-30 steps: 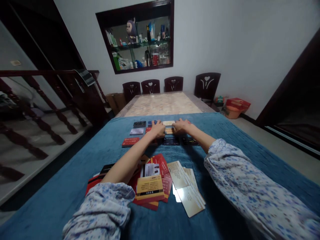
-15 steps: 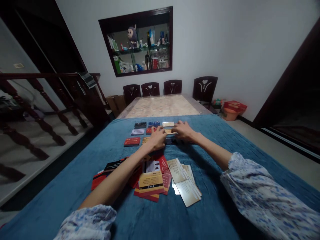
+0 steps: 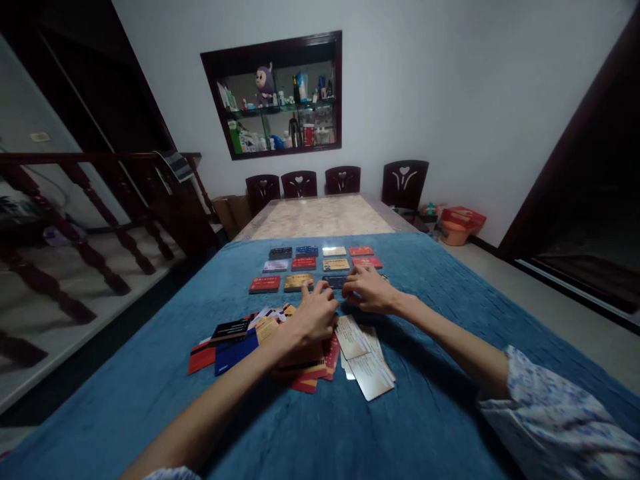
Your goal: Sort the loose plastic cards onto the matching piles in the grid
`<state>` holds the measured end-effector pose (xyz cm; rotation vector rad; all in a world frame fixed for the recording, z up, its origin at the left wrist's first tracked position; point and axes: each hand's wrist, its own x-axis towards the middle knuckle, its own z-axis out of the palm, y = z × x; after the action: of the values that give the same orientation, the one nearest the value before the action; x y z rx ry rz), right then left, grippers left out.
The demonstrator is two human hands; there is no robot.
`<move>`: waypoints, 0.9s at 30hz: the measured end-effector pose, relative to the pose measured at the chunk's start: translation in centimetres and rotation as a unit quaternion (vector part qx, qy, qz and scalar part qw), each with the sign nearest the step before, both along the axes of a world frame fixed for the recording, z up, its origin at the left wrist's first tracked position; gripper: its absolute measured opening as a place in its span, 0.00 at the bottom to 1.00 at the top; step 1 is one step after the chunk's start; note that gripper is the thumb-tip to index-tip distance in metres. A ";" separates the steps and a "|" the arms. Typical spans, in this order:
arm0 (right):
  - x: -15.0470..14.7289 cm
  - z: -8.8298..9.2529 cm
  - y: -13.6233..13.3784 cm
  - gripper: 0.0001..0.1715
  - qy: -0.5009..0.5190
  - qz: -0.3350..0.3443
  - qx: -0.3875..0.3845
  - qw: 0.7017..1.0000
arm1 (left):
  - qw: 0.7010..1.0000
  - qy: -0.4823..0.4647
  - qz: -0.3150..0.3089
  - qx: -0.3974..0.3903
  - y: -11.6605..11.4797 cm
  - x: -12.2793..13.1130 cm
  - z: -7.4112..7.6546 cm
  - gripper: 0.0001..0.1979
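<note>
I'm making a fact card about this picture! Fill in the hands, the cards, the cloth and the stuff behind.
Left hand: over the loose cards; hold unclear
Right hand: by the dark blue stack; hold unclear
Card stacks: three rows
Loose cards: spread nearer the viewer
Cloth: blue
Behind: four dark chairs, purple toy on a shelf

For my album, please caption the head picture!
Bare left hand and right hand amid colourful rectangular card stacks and loose, overlapping cards on blue cloth.
</note>
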<state>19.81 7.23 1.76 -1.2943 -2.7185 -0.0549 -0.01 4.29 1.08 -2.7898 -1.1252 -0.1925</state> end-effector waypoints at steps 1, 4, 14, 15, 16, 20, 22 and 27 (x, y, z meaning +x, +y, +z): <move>-0.1 -0.1 -0.4 0.11 0.003 0.006 -0.005 1.000 | 1.000 -0.001 -0.008 -0.001 -0.6 0.1 0.0 0.08; -0.3 -0.3 -1.6 0.11 -0.001 0.021 -0.024 1.000 | 0.999 -0.007 -0.031 -0.016 -2.4 0.4 -0.1 0.10; -0.2 -1.2 -3.0 0.13 -0.017 0.032 -0.048 0.998 | 0.996 -0.011 -0.034 -0.082 -5.0 1.3 0.1 0.22; -0.2 -1.3 -3.0 0.13 -0.018 0.032 -0.047 0.998 | 0.996 -0.010 -0.034 -0.086 -5.0 1.3 0.1 0.20; -0.2 -1.4 -3.1 0.13 -0.020 0.030 -0.048 0.998 | 0.995 -0.007 -0.035 -0.089 -5.0 1.3 0.1 0.18; -0.3 -1.1 -3.3 0.14 -0.029 0.014 -0.065 0.997 | 0.995 0.005 -0.051 -0.083 -5.0 1.2 0.0 0.10; -0.3 -0.8 -3.5 0.13 -0.024 0.004 -0.081 0.996 | 0.995 0.007 -0.061 -0.077 -5.1 1.2 -0.1 0.08; -0.2 0.0 -3.6 0.10 0.010 -0.012 -0.130 0.991 | 0.995 0.027 -0.067 -0.066 -5.2 1.1 0.1 0.08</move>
<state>19.57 3.62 1.78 -1.3824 -2.7640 0.3195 1.13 -0.92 1.16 -2.9705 -0.9727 -0.0558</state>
